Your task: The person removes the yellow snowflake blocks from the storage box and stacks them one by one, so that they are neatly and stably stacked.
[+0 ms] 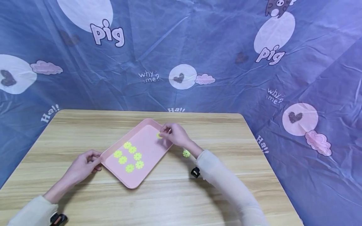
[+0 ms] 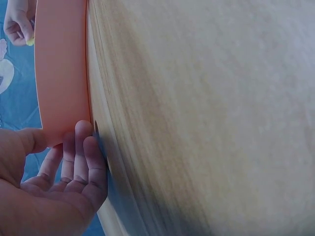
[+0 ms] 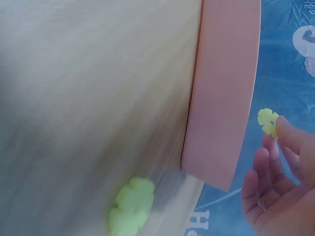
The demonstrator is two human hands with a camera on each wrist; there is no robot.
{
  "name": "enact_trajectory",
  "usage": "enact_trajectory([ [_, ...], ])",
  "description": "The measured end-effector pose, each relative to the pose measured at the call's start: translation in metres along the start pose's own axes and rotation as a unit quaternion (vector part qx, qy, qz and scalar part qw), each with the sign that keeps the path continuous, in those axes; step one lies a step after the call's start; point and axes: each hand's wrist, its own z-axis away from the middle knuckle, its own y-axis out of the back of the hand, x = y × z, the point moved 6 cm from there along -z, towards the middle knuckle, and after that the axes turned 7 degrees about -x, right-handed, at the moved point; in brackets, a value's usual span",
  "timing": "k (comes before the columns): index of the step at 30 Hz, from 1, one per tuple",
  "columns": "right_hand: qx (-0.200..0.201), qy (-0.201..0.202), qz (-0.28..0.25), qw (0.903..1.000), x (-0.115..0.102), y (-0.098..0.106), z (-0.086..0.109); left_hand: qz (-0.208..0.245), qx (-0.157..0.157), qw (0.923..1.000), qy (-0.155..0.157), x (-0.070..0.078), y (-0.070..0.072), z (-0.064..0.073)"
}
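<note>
A pink rectangular tray (image 1: 151, 144) lies at an angle on the table, with several yellow flower-shaped pieces (image 1: 129, 168) in its nearer half. My left hand (image 1: 85, 164) holds the tray's left corner, thumb at the rim and fingers against the outer wall (image 2: 61, 73). Over the tray's far right end, my right hand (image 1: 176, 134) pinches one yellow flower-shaped piece (image 3: 268, 122) between thumb and forefinger. The other fingers of that hand are loosely bent. Another flower-shaped piece (image 1: 186, 153) lies on the table beneath the right forearm.
The light wood table (image 1: 169, 204) extends around the tray. A blue printed cloth (image 1: 158, 47) hangs behind the table and at its sides. Black wrist-camera mounts (image 1: 195, 172) show by both sleeves.
</note>
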Motion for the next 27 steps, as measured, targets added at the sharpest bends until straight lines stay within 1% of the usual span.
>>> enact_trajectory([
  [6, 0.022, 0.004, -0.023, 0.9995, 0.009, 0.012, 0.014, 0.000, -0.001, 1.0000, -0.002, 0.001, 0.000, 0.002],
  [13, 0.051, -0.015, -0.034, 0.9980, 0.016, 0.027, 0.029, -0.002, -0.002, 1.0000, -0.001, 0.001, 0.000, 0.002],
  [21, 0.051, -0.023, -0.035, 0.9978, 0.030, 0.038, 0.042, -0.001, -0.001, 1.0000, -0.003, 0.000, 0.000, 0.001],
  [27, 0.041, -0.031, -0.060, 0.9969, 0.042, 0.042, 0.053, -0.001, 0.001, 1.0000, -0.005, 0.001, -0.001, 0.001],
])
